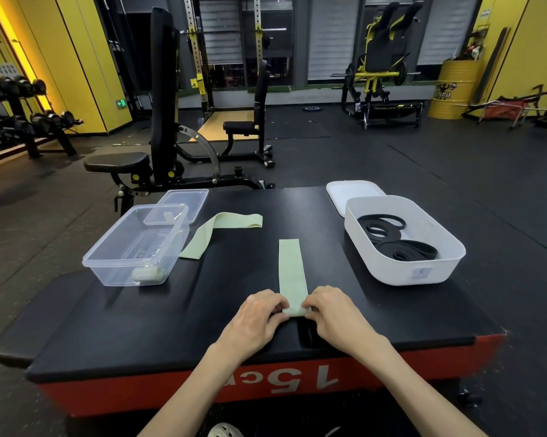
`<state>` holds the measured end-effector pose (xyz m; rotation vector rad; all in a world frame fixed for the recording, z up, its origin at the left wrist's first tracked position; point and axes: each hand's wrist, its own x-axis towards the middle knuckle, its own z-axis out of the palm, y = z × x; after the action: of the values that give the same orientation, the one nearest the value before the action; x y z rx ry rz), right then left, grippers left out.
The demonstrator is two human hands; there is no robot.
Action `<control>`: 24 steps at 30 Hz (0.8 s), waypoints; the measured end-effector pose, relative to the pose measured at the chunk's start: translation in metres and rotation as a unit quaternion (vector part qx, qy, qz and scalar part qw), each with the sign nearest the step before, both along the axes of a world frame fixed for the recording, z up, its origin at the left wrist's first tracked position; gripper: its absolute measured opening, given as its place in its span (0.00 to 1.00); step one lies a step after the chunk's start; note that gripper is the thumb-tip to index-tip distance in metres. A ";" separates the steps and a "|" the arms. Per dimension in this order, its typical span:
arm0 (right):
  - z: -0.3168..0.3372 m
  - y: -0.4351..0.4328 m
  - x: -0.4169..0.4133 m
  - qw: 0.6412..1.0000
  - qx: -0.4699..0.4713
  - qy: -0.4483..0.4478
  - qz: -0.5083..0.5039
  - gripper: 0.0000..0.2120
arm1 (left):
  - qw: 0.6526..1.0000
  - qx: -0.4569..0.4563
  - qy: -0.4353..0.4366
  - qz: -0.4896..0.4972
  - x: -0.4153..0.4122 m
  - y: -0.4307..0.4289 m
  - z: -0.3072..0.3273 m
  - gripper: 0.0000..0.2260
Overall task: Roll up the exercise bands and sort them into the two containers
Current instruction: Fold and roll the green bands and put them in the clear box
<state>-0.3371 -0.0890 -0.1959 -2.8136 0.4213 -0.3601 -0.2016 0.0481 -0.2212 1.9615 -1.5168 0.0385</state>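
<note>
A light green band (291,269) lies straight on the black padded platform (234,310), its near end folded into a small roll. My left hand (259,316) and my right hand (332,307) pinch that roll from either side. A second green band (215,231) lies loose beside the clear plastic container (133,247), which holds one rolled green band (146,273). The white container (404,244) at the right holds coiled black bands (395,238).
A clear lid (184,200) lies behind the clear container and a white lid (351,192) behind the white one. The platform's red front edge is just below my wrists. A weight bench, a rack and dumbbells stand beyond on the gym floor.
</note>
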 end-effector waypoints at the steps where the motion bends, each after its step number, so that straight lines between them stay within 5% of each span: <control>1: 0.000 0.000 0.000 1.000 -0.003 -0.001 0.001 0.11 | 1.000 0.002 0.001 -0.001 0.000 0.000 0.000 0.03; 14: 0.002 -0.002 -0.004 1.000 0.008 0.008 0.009 0.11 | 0.997 0.014 0.071 0.004 -0.001 0.003 0.004 0.04; 24: 0.005 0.002 -0.004 0.999 0.039 -0.018 -0.005 0.11 | 0.999 0.007 0.032 -0.009 0.001 0.000 0.007 0.02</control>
<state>-0.3410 -0.0872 -0.1906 -2.7264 0.4332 -0.3885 -0.2008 0.0480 -0.2140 1.9427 -1.4972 -0.0417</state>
